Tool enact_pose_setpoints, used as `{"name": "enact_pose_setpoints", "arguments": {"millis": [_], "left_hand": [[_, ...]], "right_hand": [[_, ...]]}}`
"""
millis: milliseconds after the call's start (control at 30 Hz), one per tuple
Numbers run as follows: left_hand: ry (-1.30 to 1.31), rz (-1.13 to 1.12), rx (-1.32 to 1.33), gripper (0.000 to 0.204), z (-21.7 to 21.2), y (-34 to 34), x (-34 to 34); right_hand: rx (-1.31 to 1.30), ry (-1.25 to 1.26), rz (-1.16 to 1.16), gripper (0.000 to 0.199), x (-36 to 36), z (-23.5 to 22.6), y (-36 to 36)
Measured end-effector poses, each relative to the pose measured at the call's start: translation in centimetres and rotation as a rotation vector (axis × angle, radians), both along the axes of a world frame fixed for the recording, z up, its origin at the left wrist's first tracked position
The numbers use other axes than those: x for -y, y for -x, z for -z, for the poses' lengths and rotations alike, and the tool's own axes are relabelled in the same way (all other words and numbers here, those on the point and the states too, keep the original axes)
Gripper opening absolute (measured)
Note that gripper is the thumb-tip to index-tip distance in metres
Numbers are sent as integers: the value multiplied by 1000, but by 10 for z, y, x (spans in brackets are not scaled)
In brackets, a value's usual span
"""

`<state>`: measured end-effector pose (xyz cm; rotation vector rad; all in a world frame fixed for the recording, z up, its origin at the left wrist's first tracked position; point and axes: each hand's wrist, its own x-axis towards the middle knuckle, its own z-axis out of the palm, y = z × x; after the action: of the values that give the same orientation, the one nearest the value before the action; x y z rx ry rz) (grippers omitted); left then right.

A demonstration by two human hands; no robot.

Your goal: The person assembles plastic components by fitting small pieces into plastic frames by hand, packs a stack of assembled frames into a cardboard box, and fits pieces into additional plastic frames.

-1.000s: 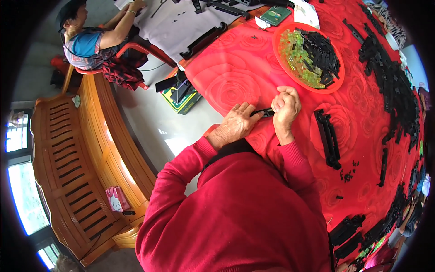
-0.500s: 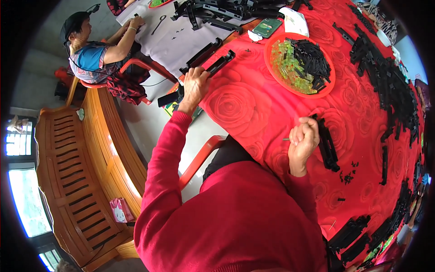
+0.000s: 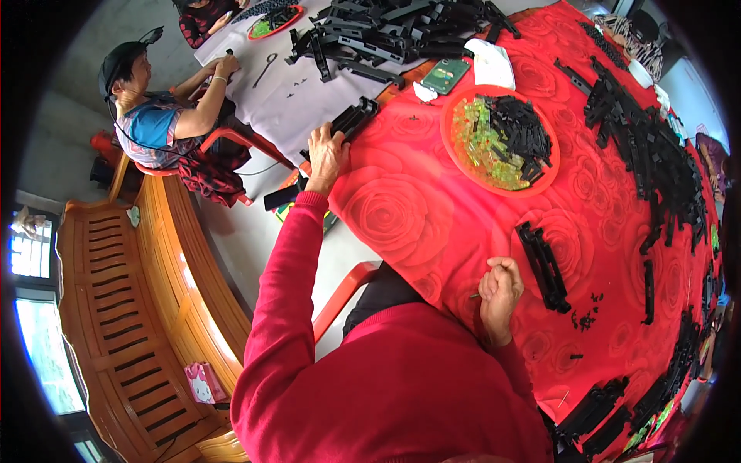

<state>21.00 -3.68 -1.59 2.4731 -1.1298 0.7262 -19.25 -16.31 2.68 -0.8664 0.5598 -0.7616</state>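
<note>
At the near edge of the grey cloth, my left hand (image 3: 326, 158) is curled over the lower end of a long black plastic part (image 3: 356, 118). That part lies against another of the same kind, and my fingers hide where they meet. My right hand (image 3: 500, 295) is closed in a loose fist above the red cloth. A thin stick-like tool (image 3: 474, 296) pokes out of it on the left; the rest is hidden. Right of this hand lies a black slotted plastic part (image 3: 543, 266), with several tiny black pieces (image 3: 585, 316) beyond it.
A red plate (image 3: 445, 143) holds yellow-green and black small parts. Black parts are piled at the far side (image 3: 378, 38) and along the right (image 3: 648, 147). A green phone (image 3: 445, 76) lies by white tissue. A co-worker (image 3: 154, 116) sits at far left; a wooden bench (image 3: 116, 293) stands left.
My left hand has brought its black part to the left, against the other one. My right hand has moved slightly down in the picture, away from the slotted part. The view has shifted a little.
</note>
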Motion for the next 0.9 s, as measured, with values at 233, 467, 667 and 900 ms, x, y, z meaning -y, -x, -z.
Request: {"name": "enact_pose_setpoints", "arguments": {"millis": [233,467,667,900], "left_hand": [[-60,178,-2,21,15,-13,5],[-22,133,-51,27,6,-26,-7],[-119,91,-59,37,-8,-8,-1],[104,201,97,37,-34,76,11]], "right_hand": [[-49,109,59,14,10,-19,7],[-608,782,340,13,76,-34,57],[-1047,1277,120,16,81,-8,76],[-1313,1389,29,16,80,14,76]]}}
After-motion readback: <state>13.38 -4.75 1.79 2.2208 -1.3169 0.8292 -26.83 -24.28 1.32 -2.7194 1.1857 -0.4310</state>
